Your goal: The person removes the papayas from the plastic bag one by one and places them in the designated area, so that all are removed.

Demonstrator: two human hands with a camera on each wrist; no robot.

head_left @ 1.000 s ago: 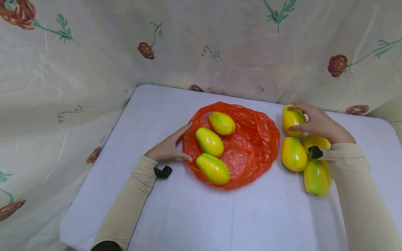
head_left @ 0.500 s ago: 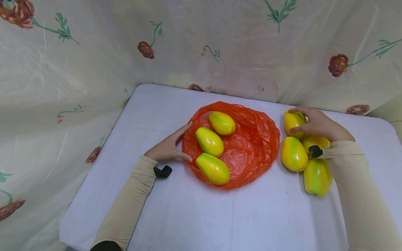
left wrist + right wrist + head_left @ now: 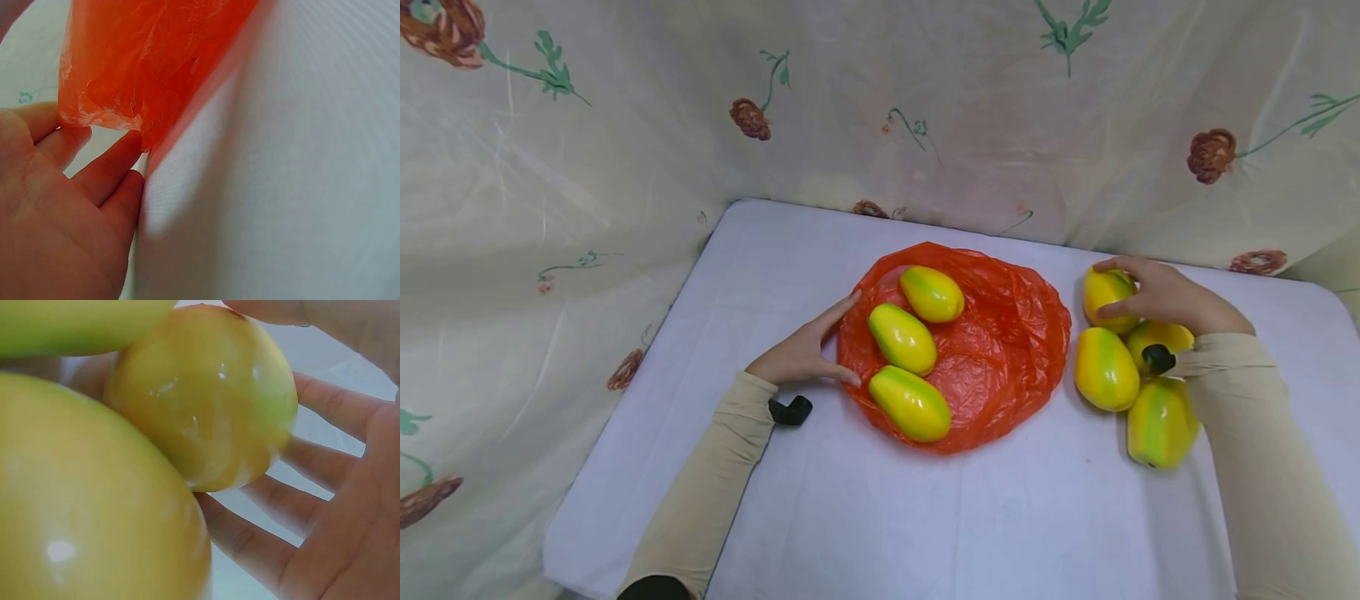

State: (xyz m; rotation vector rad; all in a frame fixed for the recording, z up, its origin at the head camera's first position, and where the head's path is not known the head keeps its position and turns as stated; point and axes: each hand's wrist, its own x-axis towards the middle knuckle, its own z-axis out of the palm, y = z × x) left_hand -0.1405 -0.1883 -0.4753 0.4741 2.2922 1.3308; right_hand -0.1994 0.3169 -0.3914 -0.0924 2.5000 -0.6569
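A red plastic bag point(image 3: 977, 375) lies spread open on the table, with three yellow-green papayas inside: an upper one point(image 3: 932, 293), a middle one point(image 3: 902, 338) and a lower one point(image 3: 910, 403). My left hand point(image 3: 797, 354) touches the bag's left rim, thumb and fingers spread apart; in the left wrist view its fingertips meet the plastic. To the right of the bag, my right hand point(image 3: 1172, 296) holds the farthest papaya point(image 3: 1105, 296) of a cluster, fingers curved round it. In the right wrist view, that papaya point(image 3: 206, 400) sits between thumb and fingers.
Beside the held papaya lie three more: one at the left point(image 3: 1107, 369), one partly behind the wrist point(image 3: 1156, 337) and one nearest point(image 3: 1161, 423). A white cloth covers the table point(image 3: 1037, 525). A flowered curtain point(image 3: 985, 108) hangs along its far and left sides.
My right hand and the held papaya have shifted slightly nearer and to the right, closer to the other papayas. The left hand and bag have stayed in place.
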